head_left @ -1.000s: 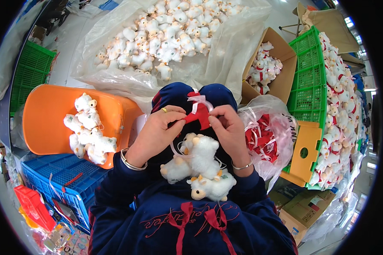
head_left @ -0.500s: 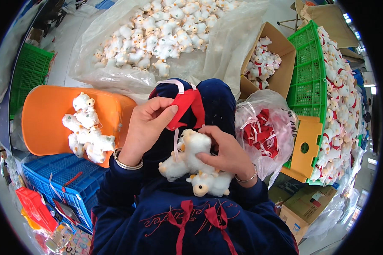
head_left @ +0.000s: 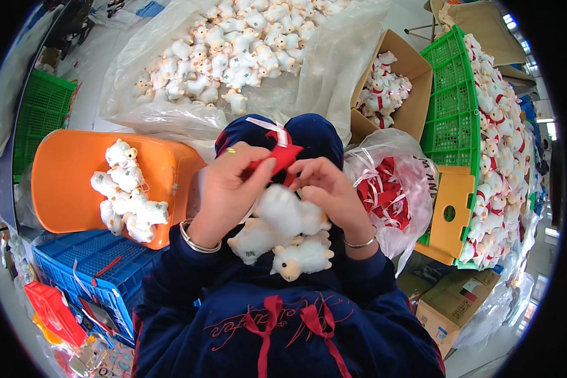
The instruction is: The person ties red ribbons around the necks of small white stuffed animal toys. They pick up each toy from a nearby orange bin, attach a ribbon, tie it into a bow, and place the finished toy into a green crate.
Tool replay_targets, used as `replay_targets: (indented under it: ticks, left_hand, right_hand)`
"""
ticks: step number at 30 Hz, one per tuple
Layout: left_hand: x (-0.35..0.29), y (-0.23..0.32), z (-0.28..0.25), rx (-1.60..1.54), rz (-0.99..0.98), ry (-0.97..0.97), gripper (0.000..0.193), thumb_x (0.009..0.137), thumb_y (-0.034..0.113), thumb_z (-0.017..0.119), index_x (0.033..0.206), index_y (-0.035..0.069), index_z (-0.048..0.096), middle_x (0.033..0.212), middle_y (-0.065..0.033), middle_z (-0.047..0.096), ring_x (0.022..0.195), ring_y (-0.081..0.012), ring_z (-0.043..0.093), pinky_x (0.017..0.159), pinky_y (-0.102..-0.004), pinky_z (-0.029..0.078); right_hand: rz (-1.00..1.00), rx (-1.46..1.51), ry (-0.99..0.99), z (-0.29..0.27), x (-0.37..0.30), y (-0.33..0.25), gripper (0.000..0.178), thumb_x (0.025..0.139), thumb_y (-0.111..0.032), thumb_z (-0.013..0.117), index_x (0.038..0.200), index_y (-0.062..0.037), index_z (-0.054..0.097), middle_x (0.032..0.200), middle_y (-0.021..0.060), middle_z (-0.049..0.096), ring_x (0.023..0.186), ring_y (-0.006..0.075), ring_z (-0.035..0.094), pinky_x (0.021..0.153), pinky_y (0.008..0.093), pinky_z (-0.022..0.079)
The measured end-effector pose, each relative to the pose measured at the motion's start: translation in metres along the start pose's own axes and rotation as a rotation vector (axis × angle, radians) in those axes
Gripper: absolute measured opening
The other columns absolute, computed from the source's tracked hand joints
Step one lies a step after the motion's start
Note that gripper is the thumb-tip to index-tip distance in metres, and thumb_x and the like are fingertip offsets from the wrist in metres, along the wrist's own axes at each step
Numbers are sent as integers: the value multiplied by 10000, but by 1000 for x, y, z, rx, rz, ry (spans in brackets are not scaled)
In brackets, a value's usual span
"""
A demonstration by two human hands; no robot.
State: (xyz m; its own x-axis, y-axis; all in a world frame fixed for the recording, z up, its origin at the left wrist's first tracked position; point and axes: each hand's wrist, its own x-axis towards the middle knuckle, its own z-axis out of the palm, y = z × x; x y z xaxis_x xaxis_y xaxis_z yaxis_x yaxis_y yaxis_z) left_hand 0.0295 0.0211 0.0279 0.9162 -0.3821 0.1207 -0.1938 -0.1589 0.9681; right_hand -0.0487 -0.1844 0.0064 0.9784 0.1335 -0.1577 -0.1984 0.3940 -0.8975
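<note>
My left hand [head_left: 236,186] pinches a small red cloth piece [head_left: 285,155] with a pale pink ribbon [head_left: 262,124] above my knees. The fingers of my right hand [head_left: 332,192] are closed at the cloth's right end; part of it is hidden beneath them. Just below both hands, a white plush animal [head_left: 286,211] lies in my lap, smeared by motion. Under it rest another white plush body [head_left: 253,239] and a plush animal with a cream muzzle [head_left: 303,257], its face toward me.
Several white plush animals lie on an orange stool [head_left: 50,183] at left, above a blue crate [head_left: 75,258]. Ahead, a plastic sheet [head_left: 327,82] bears a plush heap. Rightward stand a bag of red cloths [head_left: 387,195], a cardboard box [head_left: 419,94] and a green crate [head_left: 450,94].
My right hand has let go of the plush animal and moved up to the red cloth. The plush has tipped over to the right. My left hand has shifted slightly right with the cloth.
</note>
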Motion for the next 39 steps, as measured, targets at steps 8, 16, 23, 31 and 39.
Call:
replay_targets:
  ticks: [8, 16, 23, 31, 39]
  left_hand:
    - [-16, -10, 15, 239, 143, -151, 104, 914, 42, 715, 1012, 12, 700, 834, -112, 626, 708, -258, 636, 634, -340, 493]
    - [-10, -17, -10, 253, -28, -43, 107, 921, 98, 724, 997, 23, 722, 822, -125, 696, 687, -286, 672, 630, -349, 520]
    - [10, 27, -22, 289, 139, 21, 73, 904, 15, 749, 961, 22, 705, 813, -52, 636, 675, -128, 612, 622, -273, 482]
    - [8, 49, 10, 755, 366, -417, 182, 880, 138, 723, 1042, 82, 660, 908, -64, 612, 755, -255, 675, 595, -375, 524]
    - [-16, 42, 21, 409, 34, -433, 518, 795, 262, 805, 1218, 54, 589, 1154, -141, 588, 914, -382, 687, 745, -451, 577]
  right_hand:
    - [102, -681, -119, 7, -14, -21, 428, 919, -212, 718, 1254, 15, 577, 1099, 159, 647, 1010, 276, 655, 918, 351, 508]
    - [-11, -1101, -275, -7, -44, -44, 603, 782, -229, 744, 1315, -9, 568, 1186, 169, 638, 1132, 373, 597, 977, 454, 472]
    - [11, -1075, -153, 10, -41, -41, 566, 778, -226, 786, 1261, -29, 568, 1125, 153, 633, 1044, 357, 641, 878, 421, 521]
    - [-430, -911, 252, 28, -30, -45, 434, 720, -63, 825, 1070, -43, 569, 1050, 96, 586, 875, 244, 621, 749, 326, 527]
    - [-216, -630, 298, 33, -26, -40, 372, 809, -59, 754, 1125, -60, 556, 1038, 26, 561, 912, 106, 555, 792, 265, 478]
